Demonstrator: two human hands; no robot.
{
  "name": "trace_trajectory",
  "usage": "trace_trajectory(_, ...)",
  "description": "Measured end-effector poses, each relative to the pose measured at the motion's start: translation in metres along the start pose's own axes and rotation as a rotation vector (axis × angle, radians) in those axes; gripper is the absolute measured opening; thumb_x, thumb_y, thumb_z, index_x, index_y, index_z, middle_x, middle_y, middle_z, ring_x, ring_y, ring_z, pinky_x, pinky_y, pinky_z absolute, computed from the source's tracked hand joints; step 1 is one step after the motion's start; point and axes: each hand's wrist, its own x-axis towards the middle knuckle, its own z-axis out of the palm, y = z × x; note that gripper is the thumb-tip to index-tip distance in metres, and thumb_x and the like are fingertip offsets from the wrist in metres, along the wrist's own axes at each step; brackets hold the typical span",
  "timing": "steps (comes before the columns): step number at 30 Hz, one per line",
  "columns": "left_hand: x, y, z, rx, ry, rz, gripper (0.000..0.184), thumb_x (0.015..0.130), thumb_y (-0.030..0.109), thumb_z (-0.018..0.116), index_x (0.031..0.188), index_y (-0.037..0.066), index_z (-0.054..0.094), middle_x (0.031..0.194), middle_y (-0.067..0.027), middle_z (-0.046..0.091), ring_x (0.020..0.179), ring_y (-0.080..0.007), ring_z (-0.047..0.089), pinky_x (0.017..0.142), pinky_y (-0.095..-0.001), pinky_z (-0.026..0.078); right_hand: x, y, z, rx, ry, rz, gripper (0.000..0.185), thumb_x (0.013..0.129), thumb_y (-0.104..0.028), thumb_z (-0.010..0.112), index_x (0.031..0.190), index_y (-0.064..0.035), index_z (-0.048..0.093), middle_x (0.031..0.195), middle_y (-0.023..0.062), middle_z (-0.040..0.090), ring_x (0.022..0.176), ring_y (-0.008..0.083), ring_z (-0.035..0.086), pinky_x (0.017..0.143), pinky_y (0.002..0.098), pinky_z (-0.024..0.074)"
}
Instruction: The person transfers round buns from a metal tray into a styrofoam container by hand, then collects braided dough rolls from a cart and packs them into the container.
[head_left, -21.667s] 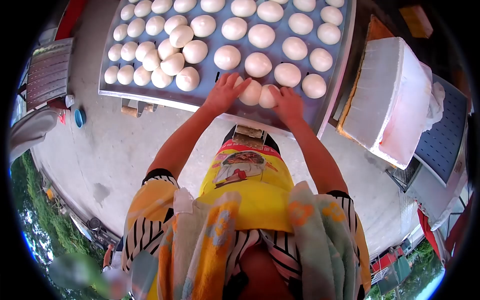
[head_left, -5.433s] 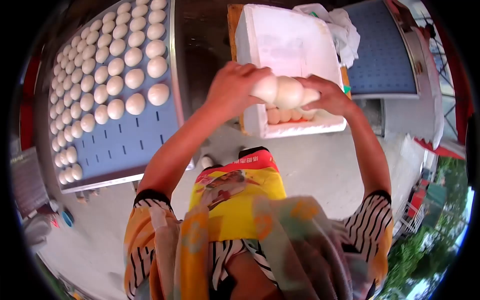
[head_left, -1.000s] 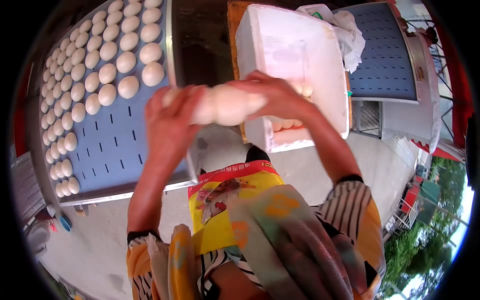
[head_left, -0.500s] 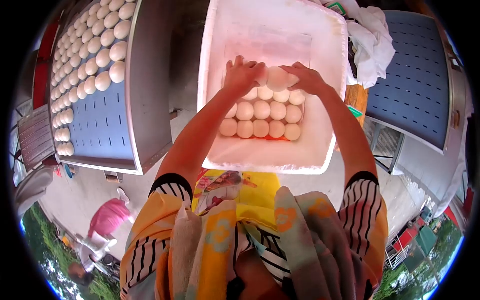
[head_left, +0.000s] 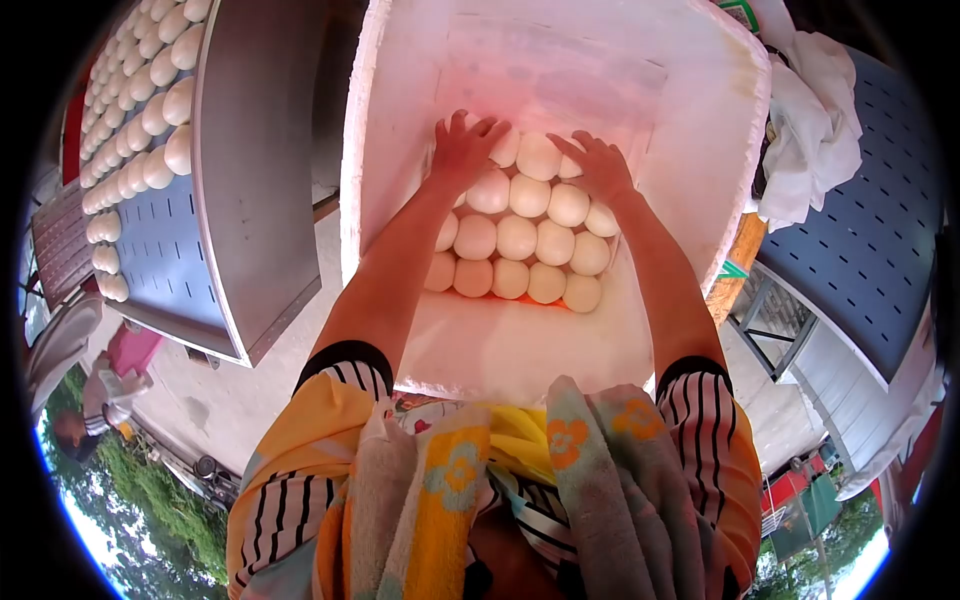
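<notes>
Left: a blue slotted tray (head_left: pixel 170 240) carries rows of white dough balls (head_left: pixel 177 102) on its far and left portions. Center: a white foam box (head_left: pixel 500 350) contains boxed dough balls (head_left: pixel 528 196) in adjoining rows. The left hand (head_left: pixel 463 152), fingers partly open and curved, contacts the far row's left end. The right hand (head_left: pixel 598 165), fingers spread, contacts its right end. Right: a white cloth (head_left: pixel 815 125) lies beside the box, near a second slotted tray (head_left: pixel 870 220).
</notes>
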Motion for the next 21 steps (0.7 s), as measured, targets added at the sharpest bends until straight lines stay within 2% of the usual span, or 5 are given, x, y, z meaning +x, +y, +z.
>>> trace_trajectory(9, -0.018, 0.016, 0.023, 0.077, 0.020, -0.201, 0.072, 0.087, 0.023, 0.067, 0.150, 0.037, 0.036, 0.152, -0.0006, 0.040, 0.140, -0.0393, 0.028, 0.111, -0.0669, 0.021, 0.007, -0.033, -0.004, -0.013, -0.052, 0.294, 0.087, 0.078, -0.057, 0.071, 0.152, -0.0390, 0.030, 0.143, 0.0042, 0.045, 0.122, 0.0320, 0.048, 0.103, 0.0649, 0.0320)
trace_trajectory(10, -0.018, 0.014, 0.025, 0.048, -0.061, -0.218, 0.073, 0.087, 0.027, 0.065, 0.151, 0.038, 0.032, 0.159, -0.0024, 0.030, 0.145, -0.0412, 0.019, 0.113, -0.0678, 0.016, 0.006, -0.036, -0.001, 0.040, -0.055, 0.328, 0.086, 0.078, -0.059, 0.070, 0.151, -0.0377, 0.032, 0.144, 0.0048, 0.044, 0.123, 0.0331, 0.047, 0.104, 0.0677, 0.0296)
trace_trajectory(16, -0.012, 0.029, -0.017, 0.245, -0.184, -0.187, 0.084, 0.083, 0.044, 0.069, 0.154, 0.038, 0.025, 0.164, -0.0051, 0.016, 0.150, -0.0406, 0.006, 0.114, -0.0690, 0.010, 0.008, -0.050, 0.020, -0.057, 0.046, 0.436, 0.079, 0.076, -0.066, 0.068, 0.144, -0.0335, 0.045, 0.146, 0.0040, 0.043, 0.125, 0.0319, 0.044, 0.103, 0.0715, 0.0281)
trace_trajectory(19, -0.015, 0.023, -0.006, 0.019, -0.271, -0.168, 0.088, 0.083, 0.051, 0.069, 0.156, 0.037, 0.021, 0.165, -0.0080, 0.013, 0.150, -0.0400, 0.005, 0.114, -0.0697, 0.007, -0.004, -0.033, 0.013, 0.014, -0.075, 0.331, 0.085, 0.075, -0.068, 0.068, 0.149, -0.0365, 0.038, 0.152, 0.0034, 0.038, 0.133, 0.0342, 0.039, 0.105, 0.0724, 0.0259)
trace_trajectory(21, -0.009, 0.018, 0.008, 0.057, -0.126, -0.171, 0.090, 0.082, 0.057, 0.068, 0.156, 0.039, 0.020, 0.165, -0.0083, 0.011, 0.150, -0.0399, 0.005, 0.113, -0.0703, 0.006, -0.008, -0.024, -0.001, 0.091, -0.095, 0.355, 0.088, 0.077, -0.068, 0.066, 0.152, -0.0388, 0.030, 0.157, 0.0027, 0.030, 0.141, 0.0356, 0.030, 0.107, 0.0723, 0.0237)
